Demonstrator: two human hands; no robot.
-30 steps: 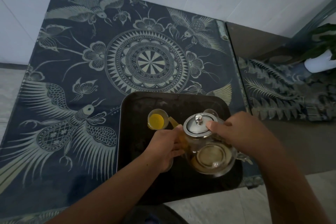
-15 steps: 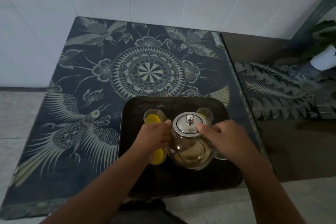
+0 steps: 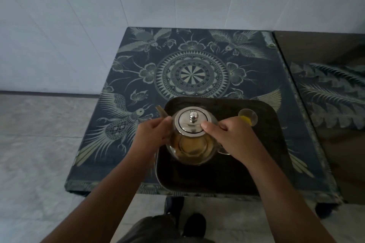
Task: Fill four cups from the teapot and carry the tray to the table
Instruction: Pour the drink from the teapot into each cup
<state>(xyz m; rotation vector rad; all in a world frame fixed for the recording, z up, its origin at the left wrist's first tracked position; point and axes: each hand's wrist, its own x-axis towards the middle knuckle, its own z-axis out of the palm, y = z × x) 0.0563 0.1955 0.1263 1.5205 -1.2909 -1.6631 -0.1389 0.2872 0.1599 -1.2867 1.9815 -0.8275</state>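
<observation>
I held the glass teapot (image 3: 190, 140) between both hands above the left half of the black tray (image 3: 276, 144), which sat at the near right corner of the patterned bench (image 3: 118, 163). My left hand (image 3: 153, 136) curled its fingers against the pot's left wall, below the spout. My right hand (image 3: 232, 137) gripped the handle side, with the thumb pressed on the rim of the steel lid (image 3: 192, 122).

The pot's long axis, handle to spout, ran roughly parallel to the bench's near edge. The spout (image 3: 161, 111) pointed left and slightly toward the far edge, with its tip past the tray's left rim, over the bench cloth.

Risks, as I judged them:
- Any tilt in this position would have sent tea onto the cloth, not into a cup.
- A lifted thumb could have let the lid slide off during a pour.
- Only one filled glass cup (image 3: 247, 117) was visible, near the tray's far right corner; the others were hidden, so a lowered pot could have struck one.
</observation>
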